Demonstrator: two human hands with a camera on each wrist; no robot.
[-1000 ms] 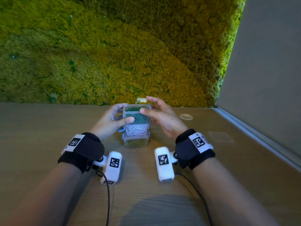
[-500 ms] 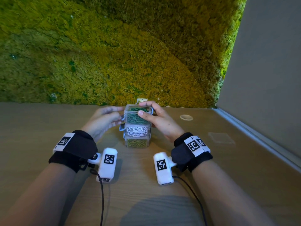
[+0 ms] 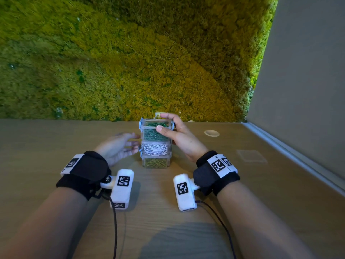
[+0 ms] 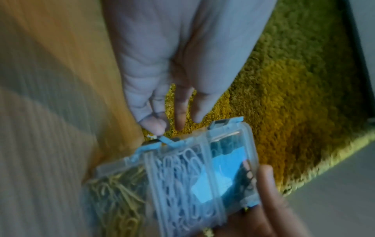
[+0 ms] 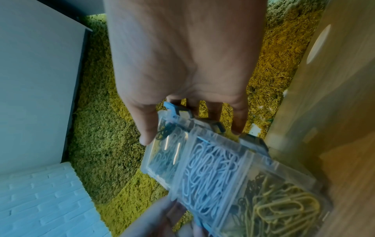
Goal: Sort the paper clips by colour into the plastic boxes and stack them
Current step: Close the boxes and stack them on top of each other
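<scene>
A: What's on the table?
B: 3 clear boxes stacked upright near the moss wall. Top box w/ green clips, middle box w/ white clips, bottom box w/ yellow ones.
A: Hands?
B: Right hand grips the top box, thumb on its front, fingers curled over the far edge. Left hand just beside the stack's left side, blurred; can't tell if it touches.
A: Anything else?
B: Small round disc to the right, a flat clear square nearer the grey wall.
</scene>
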